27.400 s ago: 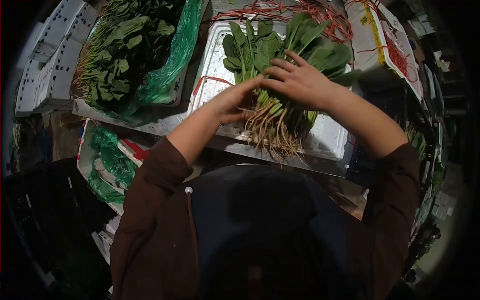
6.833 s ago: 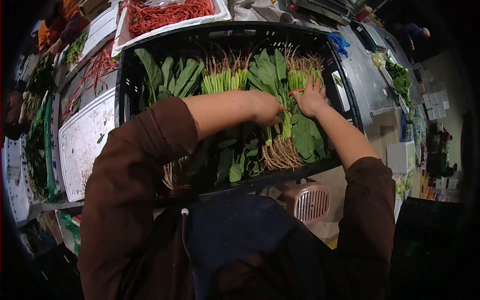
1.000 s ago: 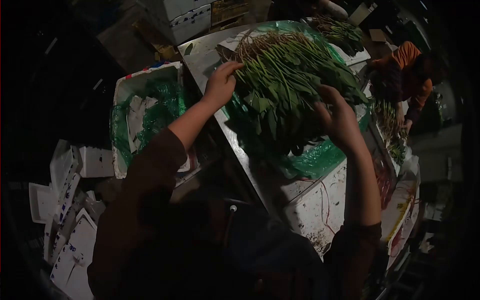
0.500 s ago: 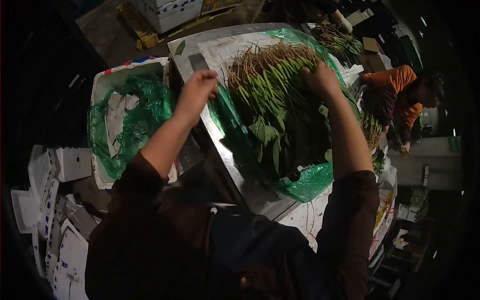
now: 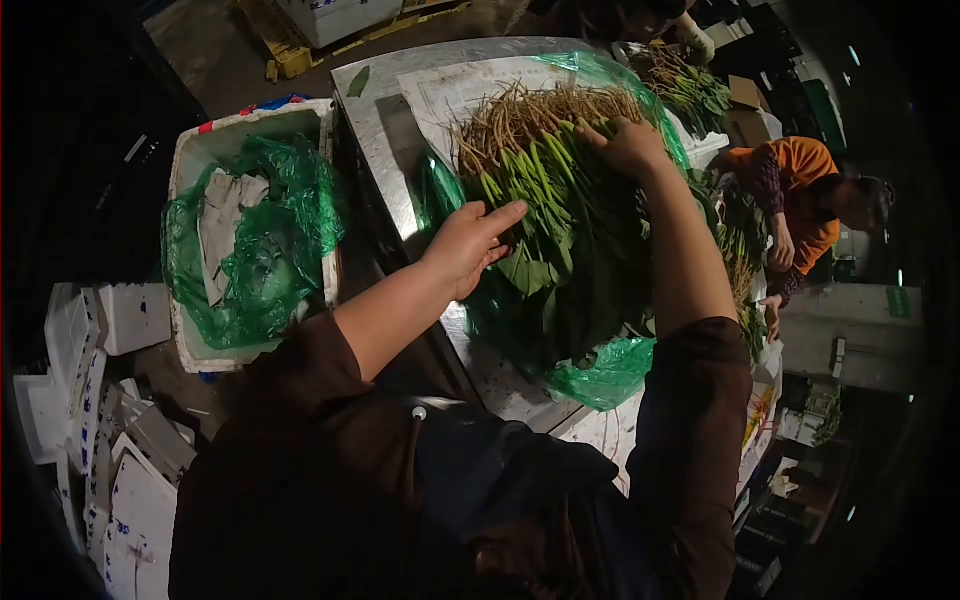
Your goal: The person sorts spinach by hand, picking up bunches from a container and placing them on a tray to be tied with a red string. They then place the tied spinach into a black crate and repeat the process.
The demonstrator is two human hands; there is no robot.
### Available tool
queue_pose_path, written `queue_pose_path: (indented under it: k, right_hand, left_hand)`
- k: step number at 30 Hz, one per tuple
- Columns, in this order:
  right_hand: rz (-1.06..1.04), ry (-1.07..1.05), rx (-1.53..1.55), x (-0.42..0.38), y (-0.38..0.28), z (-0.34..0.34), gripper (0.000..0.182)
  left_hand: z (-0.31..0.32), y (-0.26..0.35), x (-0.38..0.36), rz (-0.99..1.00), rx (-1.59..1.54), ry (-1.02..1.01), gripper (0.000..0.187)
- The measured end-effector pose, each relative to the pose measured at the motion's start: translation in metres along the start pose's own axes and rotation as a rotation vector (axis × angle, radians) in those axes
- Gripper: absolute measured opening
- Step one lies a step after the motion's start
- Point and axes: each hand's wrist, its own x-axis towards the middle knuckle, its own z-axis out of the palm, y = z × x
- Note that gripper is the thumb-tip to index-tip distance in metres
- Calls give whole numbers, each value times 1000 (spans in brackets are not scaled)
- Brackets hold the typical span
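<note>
A wide heap of leafy green vegetables [image 5: 545,180] with brown roots along its far edge lies on green plastic film [image 5: 605,375] and a white printed sheet [image 5: 425,95]. My left hand [image 5: 470,245] is at the near left side of the heap, its fingers apart and its index finger pointing at the stems. On the upper right of the heap rests my right hand [image 5: 625,148], fingers spread over the stems near the roots. Neither hand is closed on anything.
A foam box [image 5: 180,270] with green plastic and paper stands left of the metal table [image 5: 375,150]. White foam pieces [image 5: 140,520] are piled lower left. A co-worker in orange [image 5: 800,165] is at the right; another person's gloved hand [image 5: 697,42] is at the top beside more vegetables.
My left hand has moved right and down to the heap, and its fingers have opened. My right hand has shifted slightly left, its fingers spreading. The orange-clad co-worker's hands have moved.
</note>
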Motion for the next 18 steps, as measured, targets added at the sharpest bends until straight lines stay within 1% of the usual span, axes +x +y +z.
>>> queue_pose_path:
  k: [1, 2, 3, 4, 5, 6, 7, 8, 9, 10, 11, 13, 14, 15, 16, 17, 18]
  right_hand:
    - [-1, -4, -2, 0, 1, 0, 90]
    - [-61, -59, 99, 0, 2, -1, 92]
    - [-120, -112, 201, -4, 0, -6, 95]
    - [-120, -113, 199, -8, -2, -12, 95]
    - [-133, -172, 248, -12, -6, -18, 96]
    - [-146, -231, 299, -18, -11, -23, 98]
    - [-149, -234, 299, -21, -15, -25, 98]
    - [-214, -314, 356, -23, -18, -25, 100]
    - [-279, -394, 414, -27, -21, -24, 101]
    - [-301, -389, 471, -34, -26, -22, 102]
    - [-305, -392, 472, -39, -29, -20, 102]
    - [-314, -326, 482, -51, -35, -18, 104]
    - [-354, -393, 564, -58, -36, -21, 105]
    - [-364, -384, 585, -68, -41, -24, 105]
    - [-373, -375, 606, -80, -43, -25, 104]
    - [-450, -346, 650, -88, -43, -16, 105]
    - [-470, -452, 711, -101, -47, -16, 109]
  left_hand:
    - [4, 4, -1, -19, 2, -7, 99]
    - [7, 6, -2, -37, 4, -15, 105]
    - [7, 4, 0, -39, 3, -14, 105]
    - [6, 0, 3, -41, -4, 3, 113]
    - [6, -2, 5, -43, -12, 21, 120]
    - [8, -2, 4, -44, -14, 23, 120]
    - [10, -2, 2, -63, -13, 64, 126]
    - [11, -2, -1, -82, -11, 104, 132]
    - [15, 2, -7, -103, -41, 93, 136]
    - [13, -1, -7, -103, -41, 97, 136]
    - [9, -5, -5, -113, -84, 128, 133]
    - [6, -8, -11, -124, -127, 163, 130]
    - [4, -8, -16, -133, -65, 73, 122]
    - [2, -8, -20, -143, -5, -18, 117]
    - [-1, -8, -21, -100, -98, -175, 83]
    - [-5, -13, -21, -103, -97, -175, 83]
    - [-9, -24, -20, 61, -40, -243, 73]
